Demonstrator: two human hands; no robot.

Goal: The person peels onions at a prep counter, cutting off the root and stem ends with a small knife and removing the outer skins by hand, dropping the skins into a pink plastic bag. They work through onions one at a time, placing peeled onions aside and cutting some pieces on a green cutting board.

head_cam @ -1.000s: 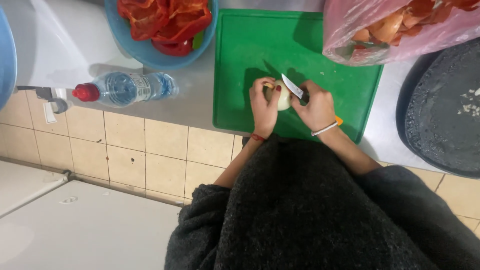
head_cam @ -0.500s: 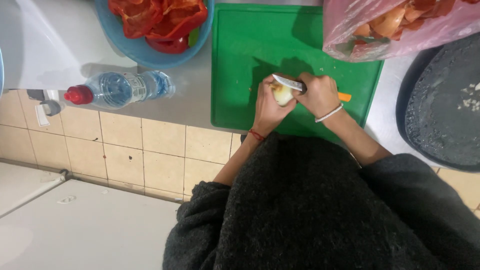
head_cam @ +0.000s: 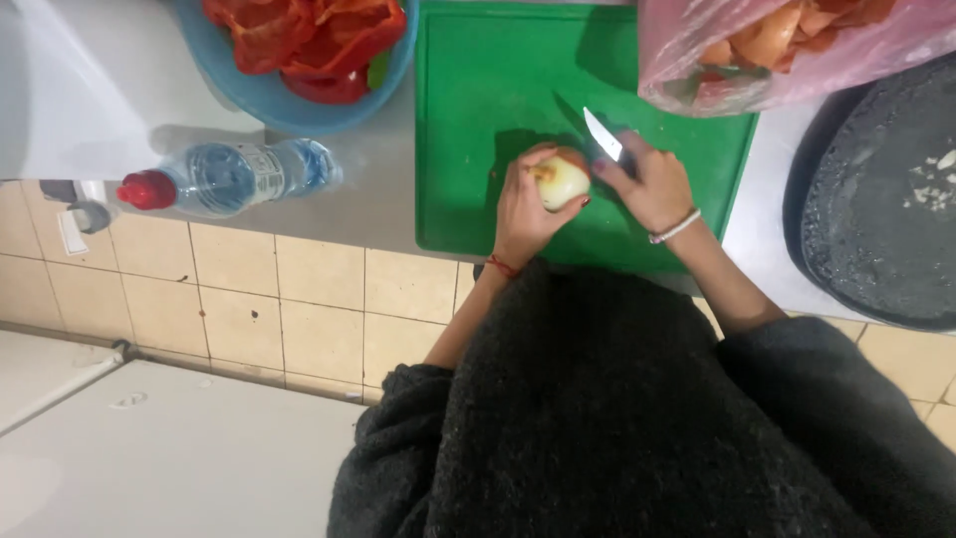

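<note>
Setting: a pale kitchen counter [head_cam: 378, 199] seen from above, with a beige tiled front [head_cam: 249, 289] below its edge; the person's dark knitted sleeves fill the lower part of the view.
Cutting board: a green cutting board [head_cam: 498, 80] lies flat on the counter, and both hands work over its near half.
Dark tray: a round dark tray [head_cam: 876, 229] sits at the right edge, with a few pale scraps on it.
Pink bag: a pink plastic bag [head_cam: 717, 90] of orange-brown peelings rests on the board's far right corner.
Blue bowl: a blue bowl [head_cam: 289, 105] holds red pepper pieces [head_cam: 309, 35], just left of the board.
Bottle: a clear water bottle [head_cam: 234, 177] with a red cap lies on its side near the counter edge.
Left hand: the left hand [head_cam: 523, 214] has its fingers wrapped round a pale peeled onion [head_cam: 563, 182], held just above the board with the cut end showing.
Right hand: the right hand [head_cam: 652, 189] is closed on the handle of a small knife [head_cam: 602, 134]; the blade points up and away, clear of the onion.
Change: half a second ago the blade lay against the top of the onion; now it has lifted off and the two are apart, which suggests one trimming stroke has ended.
Compared with a second ago: the view has shifted slightly, the bowl and bottle sitting further left, while the onion stays in the same grip over the board.
</note>
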